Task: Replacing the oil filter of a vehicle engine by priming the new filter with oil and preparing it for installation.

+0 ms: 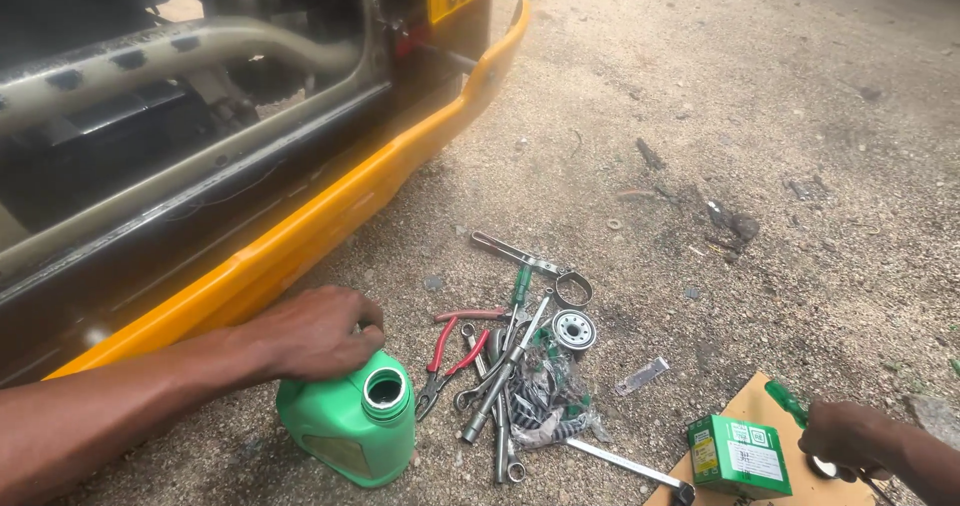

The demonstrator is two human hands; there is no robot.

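Observation:
My left hand rests on the shoulder of a green plastic jug that stands on the ground with its round mouth uncapped. My right hand is at the lower right, closed around a green-handled screwdriver over a piece of brown cardboard. A small green and white box sits on that cardboard, just left of my right hand.
A heap of tools lies between my hands: red-handled pliers, spanners, a socket wrench, a strap wrench and a round metal part. A vehicle's yellow bumper runs along the left. The ground is gravelly dirt.

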